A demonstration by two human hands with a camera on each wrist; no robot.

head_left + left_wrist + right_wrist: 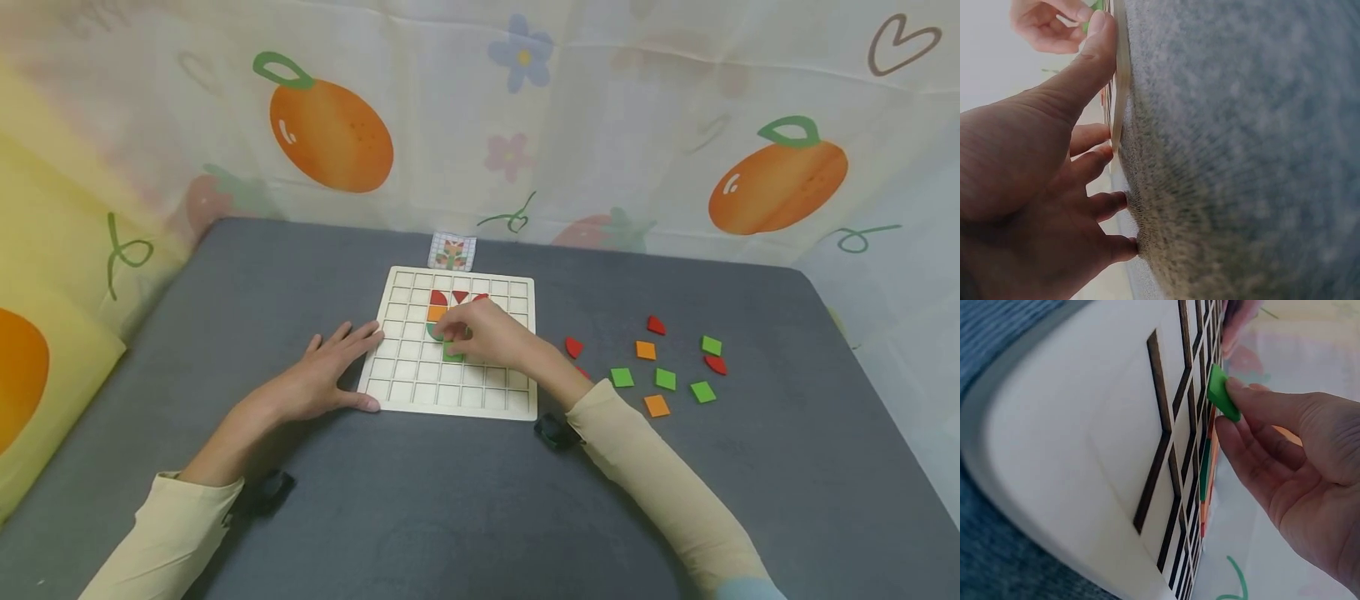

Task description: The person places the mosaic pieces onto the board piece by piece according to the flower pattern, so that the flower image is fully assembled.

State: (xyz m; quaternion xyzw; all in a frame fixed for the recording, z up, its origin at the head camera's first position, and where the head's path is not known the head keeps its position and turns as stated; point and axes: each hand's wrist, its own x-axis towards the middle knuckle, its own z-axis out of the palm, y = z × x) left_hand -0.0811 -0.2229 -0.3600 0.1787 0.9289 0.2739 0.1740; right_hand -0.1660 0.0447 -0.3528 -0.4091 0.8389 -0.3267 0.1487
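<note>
A wooden grid board (412, 392) lies on the grey table. My left hand (330, 375) spreads along its left edge, fingertips and thumb right at the rim. Over the middle of the grid, my right hand (487, 333) pinches a green square tile (1222, 394) between thumb and fingers, tilted, close to the cells. Red tiles (460, 296), an orange tile (437, 313) and a dark green tile (432, 332) sit in cells beside that hand, which partly covers them. In the left wrist view the thumb (1094, 53) presses near the board's edge.
Loose tiles lie right of the board: several green squares (665, 379), orange squares (656, 406) and red pieces (656, 325). A small pattern card (452, 252) lies behind the board. A printed curtain (450, 125) hangs along the table's far edge.
</note>
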